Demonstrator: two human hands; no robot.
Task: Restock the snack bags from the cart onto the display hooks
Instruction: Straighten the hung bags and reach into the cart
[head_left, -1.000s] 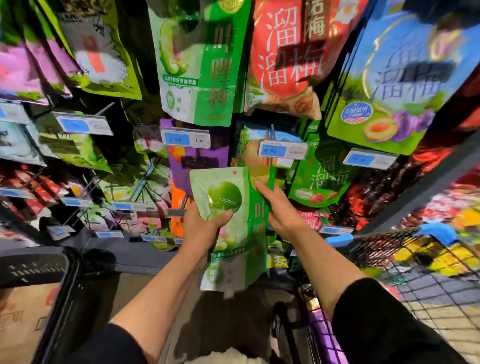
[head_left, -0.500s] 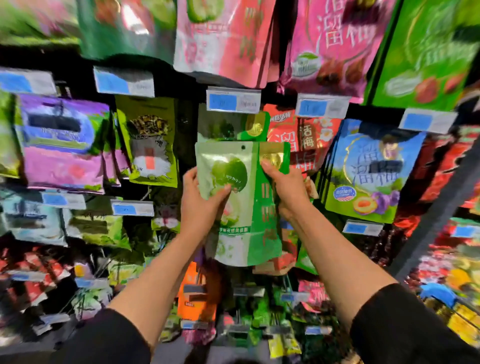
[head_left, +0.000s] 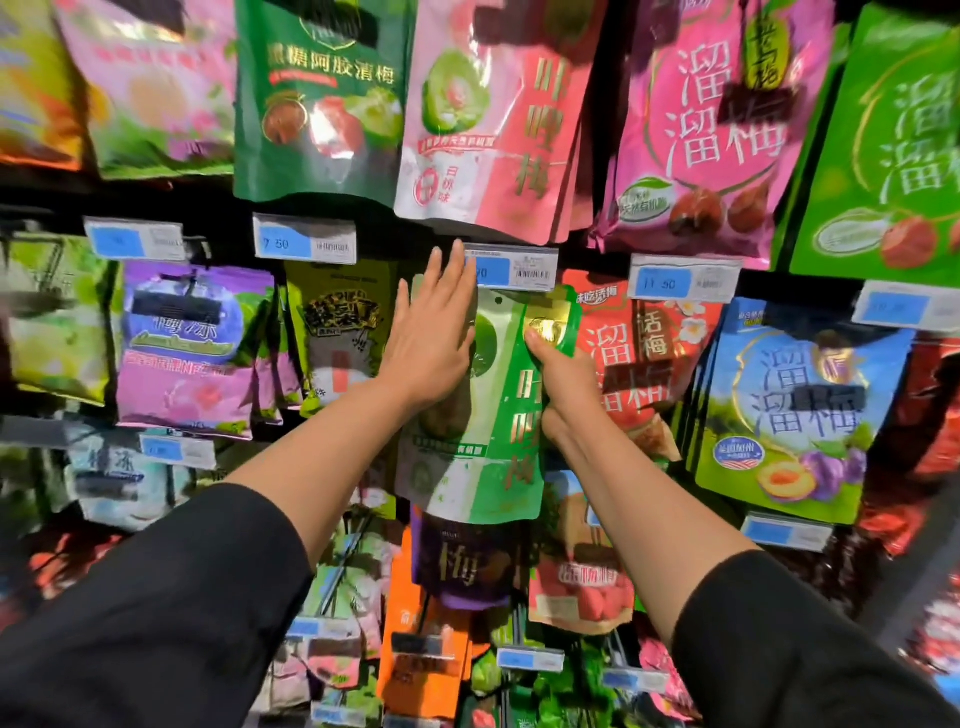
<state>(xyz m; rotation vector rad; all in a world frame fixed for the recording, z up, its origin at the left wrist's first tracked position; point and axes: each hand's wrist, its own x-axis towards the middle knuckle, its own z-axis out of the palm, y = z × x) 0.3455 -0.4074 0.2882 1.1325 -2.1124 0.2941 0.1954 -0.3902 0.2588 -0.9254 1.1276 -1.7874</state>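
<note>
A green and white snack bag hangs upright at the middle of the display, its top just under a price tag. My left hand lies flat against the bag's upper left with straight fingers reaching up to the tag. My right hand pinches the bag's right edge, thumb on the gold emblem near the top corner. The hook itself is hidden behind the bag and tag.
Rows of hanging snack bags surround it: a dark green bag and a pink bag above, a red bag and a blue bag to the right, a yellow-green bag to the left, a purple bag below.
The bag has risen to the tag's level. My left hand has let go of its left edge and now lies flat on its front. The view has tilted upward.
</note>
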